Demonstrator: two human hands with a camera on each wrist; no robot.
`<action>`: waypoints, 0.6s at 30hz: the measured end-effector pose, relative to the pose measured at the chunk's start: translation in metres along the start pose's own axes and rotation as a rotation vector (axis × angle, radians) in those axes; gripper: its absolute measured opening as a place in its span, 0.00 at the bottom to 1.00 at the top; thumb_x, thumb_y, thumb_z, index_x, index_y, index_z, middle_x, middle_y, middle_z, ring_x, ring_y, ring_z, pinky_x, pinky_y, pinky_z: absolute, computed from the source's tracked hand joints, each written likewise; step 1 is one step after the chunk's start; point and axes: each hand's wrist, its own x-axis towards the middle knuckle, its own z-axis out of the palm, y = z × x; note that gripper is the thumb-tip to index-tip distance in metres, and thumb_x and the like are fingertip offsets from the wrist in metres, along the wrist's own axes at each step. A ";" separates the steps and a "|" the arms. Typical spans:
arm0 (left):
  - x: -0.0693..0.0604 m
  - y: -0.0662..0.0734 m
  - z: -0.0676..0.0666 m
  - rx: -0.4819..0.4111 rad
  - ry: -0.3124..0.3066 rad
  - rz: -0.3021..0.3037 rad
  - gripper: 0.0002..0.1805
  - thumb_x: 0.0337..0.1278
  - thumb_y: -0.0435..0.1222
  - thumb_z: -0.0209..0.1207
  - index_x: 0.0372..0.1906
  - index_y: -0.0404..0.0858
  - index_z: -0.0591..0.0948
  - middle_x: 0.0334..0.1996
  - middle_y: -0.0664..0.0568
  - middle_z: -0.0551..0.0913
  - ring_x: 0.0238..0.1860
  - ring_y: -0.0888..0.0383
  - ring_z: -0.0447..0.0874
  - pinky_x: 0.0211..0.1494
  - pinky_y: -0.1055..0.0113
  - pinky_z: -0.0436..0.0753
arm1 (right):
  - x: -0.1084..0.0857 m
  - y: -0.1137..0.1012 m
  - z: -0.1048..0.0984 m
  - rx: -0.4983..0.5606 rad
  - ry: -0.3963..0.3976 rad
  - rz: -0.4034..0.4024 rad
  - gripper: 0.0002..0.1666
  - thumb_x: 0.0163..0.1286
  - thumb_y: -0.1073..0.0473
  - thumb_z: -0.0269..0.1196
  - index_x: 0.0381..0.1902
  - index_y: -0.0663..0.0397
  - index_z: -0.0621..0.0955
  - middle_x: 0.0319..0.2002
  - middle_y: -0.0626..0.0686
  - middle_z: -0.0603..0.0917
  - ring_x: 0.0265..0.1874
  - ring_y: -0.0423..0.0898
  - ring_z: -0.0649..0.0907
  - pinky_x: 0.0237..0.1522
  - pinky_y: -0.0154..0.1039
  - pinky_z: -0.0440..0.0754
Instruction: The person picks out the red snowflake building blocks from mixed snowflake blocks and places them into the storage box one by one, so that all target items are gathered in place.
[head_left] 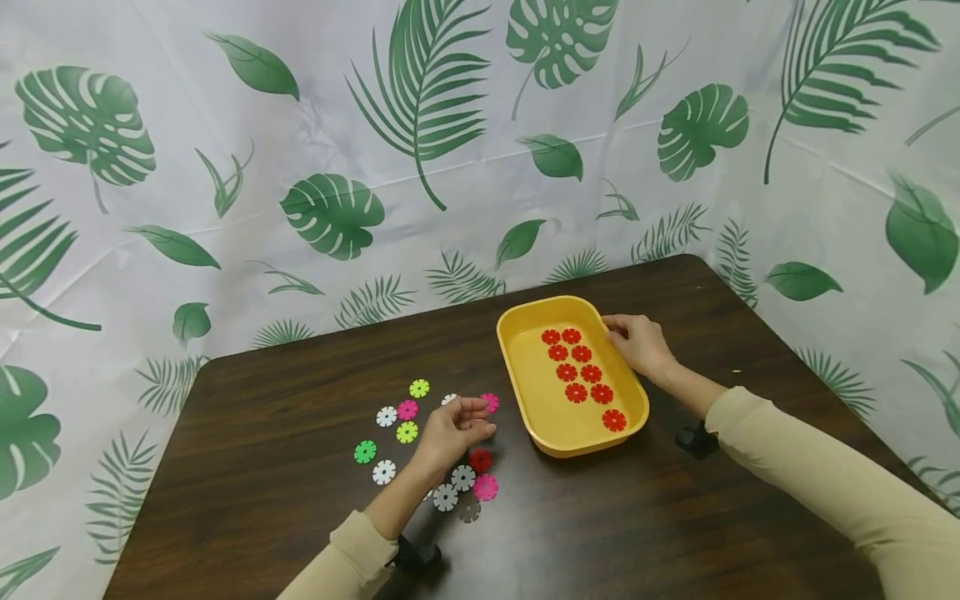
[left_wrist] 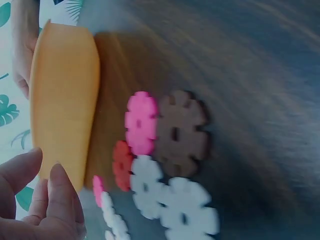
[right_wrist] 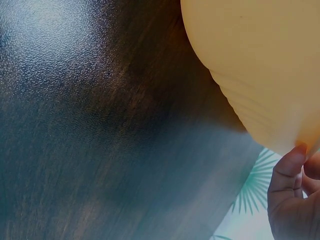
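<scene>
My right hand pinches the far right rim of a yellow plastic tray, thumb and fingers meeting on its edge in the right wrist view. Several red notched discs lie in the tray in two rough columns, with a single red disc nearer the front. To the left of the tray, my left hand hovers above loose discs, thumb and fingers apart and nothing visible between them. Around it are a pink disc, a red disc, a white disc and a brown disc.
Further left on the dark wooden table lie a green disc, a yellow-green disc and several white and pink ones. A leaf-patterned cloth hangs behind the table and along its right side.
</scene>
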 end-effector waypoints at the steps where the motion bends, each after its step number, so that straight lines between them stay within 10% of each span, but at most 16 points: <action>1: -0.001 -0.002 -0.001 0.004 -0.005 -0.009 0.21 0.51 0.25 0.63 0.51 0.22 0.74 0.45 0.29 0.78 0.37 0.59 0.80 0.40 0.73 0.81 | 0.000 0.000 0.000 0.000 0.000 -0.001 0.20 0.69 0.68 0.55 0.58 0.71 0.73 0.42 0.67 0.81 0.33 0.54 0.82 0.34 0.44 0.84; 18: -0.019 -0.020 -0.017 0.188 -0.031 -0.005 0.22 0.45 0.28 0.68 0.48 0.25 0.78 0.42 0.35 0.82 0.41 0.51 0.83 0.40 0.68 0.83 | 0.000 -0.004 -0.001 0.000 -0.014 0.016 0.21 0.70 0.68 0.54 0.58 0.71 0.72 0.42 0.68 0.80 0.33 0.54 0.82 0.34 0.43 0.84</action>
